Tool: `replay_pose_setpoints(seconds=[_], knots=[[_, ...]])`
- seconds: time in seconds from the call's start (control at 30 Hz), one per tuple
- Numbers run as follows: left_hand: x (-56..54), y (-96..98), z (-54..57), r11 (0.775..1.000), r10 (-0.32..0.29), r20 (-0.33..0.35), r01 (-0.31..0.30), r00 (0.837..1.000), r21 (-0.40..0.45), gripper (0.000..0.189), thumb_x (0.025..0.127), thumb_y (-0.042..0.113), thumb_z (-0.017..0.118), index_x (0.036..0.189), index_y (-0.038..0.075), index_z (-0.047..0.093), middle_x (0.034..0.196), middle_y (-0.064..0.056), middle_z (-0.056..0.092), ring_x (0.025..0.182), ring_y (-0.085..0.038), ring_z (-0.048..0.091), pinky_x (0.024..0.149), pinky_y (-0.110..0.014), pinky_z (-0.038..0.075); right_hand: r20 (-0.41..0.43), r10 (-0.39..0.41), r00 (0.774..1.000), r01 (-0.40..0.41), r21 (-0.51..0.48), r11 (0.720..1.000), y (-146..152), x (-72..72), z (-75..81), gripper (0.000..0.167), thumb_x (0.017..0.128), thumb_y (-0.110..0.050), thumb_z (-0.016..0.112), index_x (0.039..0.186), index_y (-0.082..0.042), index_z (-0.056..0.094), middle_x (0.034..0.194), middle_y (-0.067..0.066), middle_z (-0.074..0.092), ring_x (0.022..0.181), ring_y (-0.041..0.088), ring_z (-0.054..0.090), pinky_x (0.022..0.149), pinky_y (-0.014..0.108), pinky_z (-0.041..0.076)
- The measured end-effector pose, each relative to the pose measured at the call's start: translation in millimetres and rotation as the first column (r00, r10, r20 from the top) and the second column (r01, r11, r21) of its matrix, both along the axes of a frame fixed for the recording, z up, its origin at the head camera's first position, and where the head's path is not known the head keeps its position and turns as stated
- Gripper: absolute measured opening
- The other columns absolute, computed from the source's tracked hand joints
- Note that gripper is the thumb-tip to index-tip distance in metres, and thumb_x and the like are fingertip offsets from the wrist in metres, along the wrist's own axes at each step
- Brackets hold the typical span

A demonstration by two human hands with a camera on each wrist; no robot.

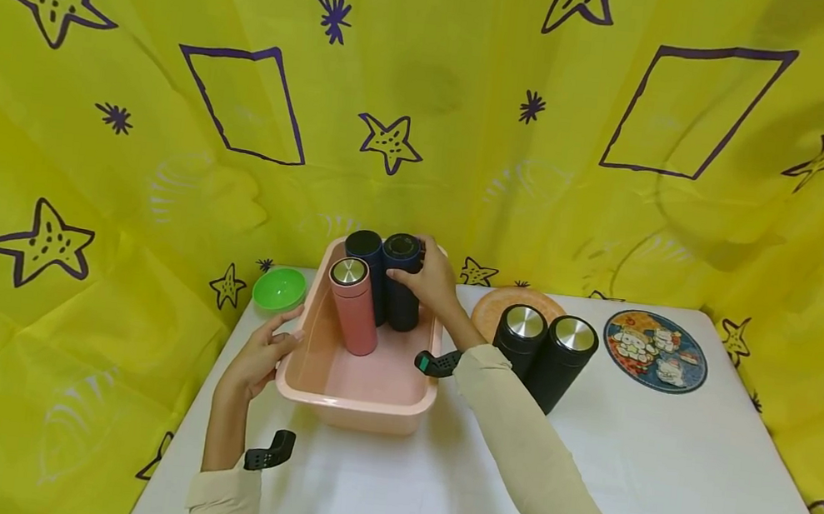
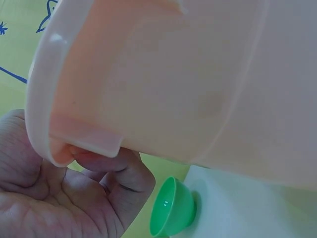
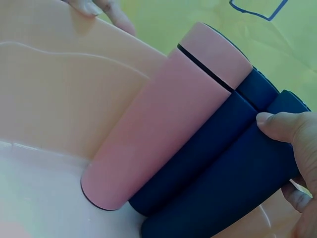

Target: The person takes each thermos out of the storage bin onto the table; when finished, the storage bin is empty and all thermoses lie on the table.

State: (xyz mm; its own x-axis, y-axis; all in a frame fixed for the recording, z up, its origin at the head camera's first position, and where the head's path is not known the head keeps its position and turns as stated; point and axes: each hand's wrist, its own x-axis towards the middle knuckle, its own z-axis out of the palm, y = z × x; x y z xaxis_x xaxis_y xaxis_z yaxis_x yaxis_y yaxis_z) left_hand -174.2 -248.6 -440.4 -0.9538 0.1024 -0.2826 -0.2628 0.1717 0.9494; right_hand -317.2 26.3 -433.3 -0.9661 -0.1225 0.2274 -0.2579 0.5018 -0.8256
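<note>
Two black bottles (image 1: pixel 559 365) right of tub (image 1: pixel 365 416), green bowl (image 1: pixel 279 290) left

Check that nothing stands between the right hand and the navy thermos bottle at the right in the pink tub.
Nothing visible does: the right hand grips that navy thermos bottle near its top. The other navy bottle and the pink bottle stand to its left, away from the palm.

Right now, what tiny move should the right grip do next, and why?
Perhaps the right grip could let go: the dark-blue cylindrical bottle it holds seems to stand inside the peach rectangular plastic tub, close beside another dark-blue cylindrical bottle.
</note>
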Motion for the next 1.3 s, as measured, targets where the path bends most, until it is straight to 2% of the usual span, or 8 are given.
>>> replay_pose_setpoints(seconds=[0.23,0.5,0.73,0.93,1.1,1.3], knots=[[-0.7,1.7,-0.1,1.000,-0.003,0.008,0.004,1.000,-0.007,0.058,0.103,0.019,0.048,0.156,0.019,0.024,0.124,-0.029,0.057,0.093,-0.024,0.067,0.074,-0.037,0.059,-0.020,-0.028,0.999,0.028,-0.004,1.000,4.7,-0.4,3.2,0.077,0.077,-0.030,0.084,0.139,-0.008,0.044,0.131,0.015,0.060,0.119,0.031,0.058,0.100,0.044,0.049],[0.7,1.2,4.7,1.000,0.009,0.026,-0.008,1.000,-0.023,0.060,0.103,0.022,0.048,0.157,0.023,0.022,0.128,-0.028,0.056,0.096,-0.022,0.065,0.077,-0.037,0.059,-0.013,0.015,1.000,-0.016,-0.118,0.993,8.1,-1.8,10.2,0.078,0.076,-0.027,0.085,0.138,-0.007,0.042,0.131,0.017,0.057,0.120,0.032,0.056,0.100,0.043,0.049],[0.2,3.2,3.9,1.000,0.014,0.030,-0.014,0.999,-0.011,0.059,0.103,0.021,0.048,0.157,0.022,0.023,0.129,-0.030,0.054,0.094,-0.022,0.068,0.076,-0.037,0.059,-0.017,0.025,1.000,-0.028,-0.208,0.978,13.1,-0.2,25.5,0.077,0.077,-0.025,0.083,0.138,-0.007,0.039,0.132,0.018,0.053,0.118,0.034,0.054,0.100,0.046,0.049],[-0.3,2.8,4.5,1.000,0.017,0.032,-0.016,0.999,-0.021,0.059,0.103,0.022,0.050,0.156,0.023,0.024,0.122,-0.024,0.059,0.092,-0.022,0.067,0.074,-0.036,0.059,-0.084,0.028,0.996,-0.048,-0.246,0.968,15.7,2.5,46.2,0.074,0.078,-0.024,0.082,0.136,-0.007,0.040,0.129,0.017,0.052,0.116,0.032,0.052,0.097,0.045,0.049],[-0.3,2.9,4.4,1.000,0.001,0.025,-0.001,1.000,-0.012,0.060,0.103,0.022,0.049,0.157,0.023,0.023,0.120,-0.019,0.061,0.093,-0.021,0.068,0.076,-0.037,0.059,-0.142,0.059,0.988,-0.099,-0.286,0.953,18.2,8.8,68.2,0.072,0.078,-0.020,0.081,0.136,-0.006,0.041,0.127,0.018,0.050,0.112,0.034,0.051,0.094,0.045,0.048],[1.6,2.9,4.4,1.000,-0.019,0.015,0.019,1.000,0.011,0.061,0.104,0.021,0.048,0.157,0.021,0.019,0.100,-0.002,0.066,0.085,-0.017,0.068,0.071,-0.035,0.059,-0.195,0.114,0.974,-0.168,-0.287,0.943,21.6,19.5,93.2,0.072,0.078,-0.018,0.081,0.136,-0.006,0.040,0.127,0.016,0.051,0.108,0.029,0.050,0.092,0.041,0.047]])
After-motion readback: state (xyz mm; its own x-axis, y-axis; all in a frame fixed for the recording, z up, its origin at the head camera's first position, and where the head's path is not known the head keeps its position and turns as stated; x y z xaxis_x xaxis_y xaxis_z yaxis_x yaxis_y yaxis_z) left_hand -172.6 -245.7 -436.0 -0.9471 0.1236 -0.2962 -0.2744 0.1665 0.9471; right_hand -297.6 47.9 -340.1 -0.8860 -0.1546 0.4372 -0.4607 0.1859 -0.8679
